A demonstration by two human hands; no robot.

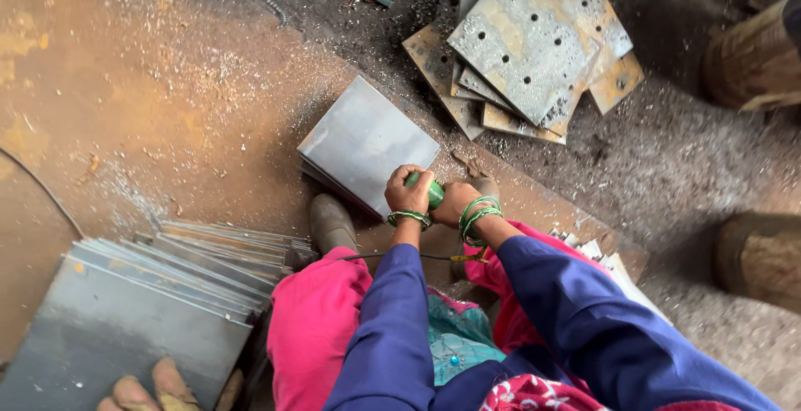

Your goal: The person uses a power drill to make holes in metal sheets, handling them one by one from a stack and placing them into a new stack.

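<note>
My left hand [408,192] and my right hand [455,202] are both closed around a green-handled power tool [434,191] held low over the floor. Its head rests at the near edge of a small stack of square grey steel plates [367,140] lying just ahead of my feet. A thin black cord [392,256] runs back from the tool across my lap. Green bangles ring both wrists, and my sleeves are dark blue. The tool's working end is hidden behind my hands.
A pile of drilled steel plates [526,40] lies at the top right amid metal shavings. A fanned stack of grey sheets [150,302] sits at the lower left, with another person's toes [154,388] at its edge. Brown boots [755,60] stand at the right.
</note>
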